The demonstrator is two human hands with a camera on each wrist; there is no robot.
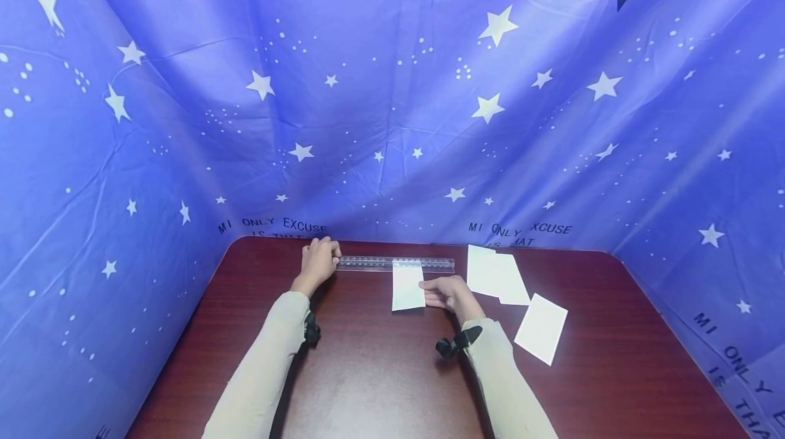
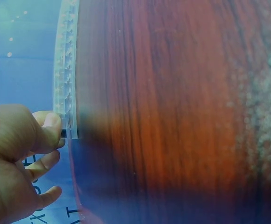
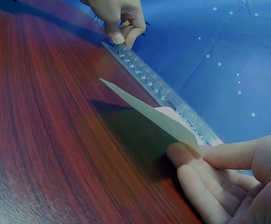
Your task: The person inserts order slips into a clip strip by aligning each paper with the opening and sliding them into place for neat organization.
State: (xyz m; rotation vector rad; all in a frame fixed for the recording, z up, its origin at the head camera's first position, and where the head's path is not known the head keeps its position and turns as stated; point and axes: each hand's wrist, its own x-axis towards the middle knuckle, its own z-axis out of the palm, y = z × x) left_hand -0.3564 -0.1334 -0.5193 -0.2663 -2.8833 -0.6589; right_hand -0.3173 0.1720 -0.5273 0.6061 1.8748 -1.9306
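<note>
Pinching the left end of a clear, ridged plastic ruler (image 1: 368, 262) between thumb and fingers of the left hand (image 1: 319, 260), likely to stop the strip from sliding or swinging. Grasping the right edge of a small white rectangular paper card (image 1: 407, 288) with the right hand (image 1: 452, 294), thumb above and fingers beneath, seemingly to raise the near part off the dark red-brown wood-grain table (image 1: 368, 371). Showing white through the ruler at the card's far edge, so probably tucked under the strip and kept down there. Set parallel to the table's far edge, perhaps for alignment. Noting three loose white cards (image 1: 542, 328) to the right, two overlapping, one nearer and turned askew, probably placed aside for working room.
</note>
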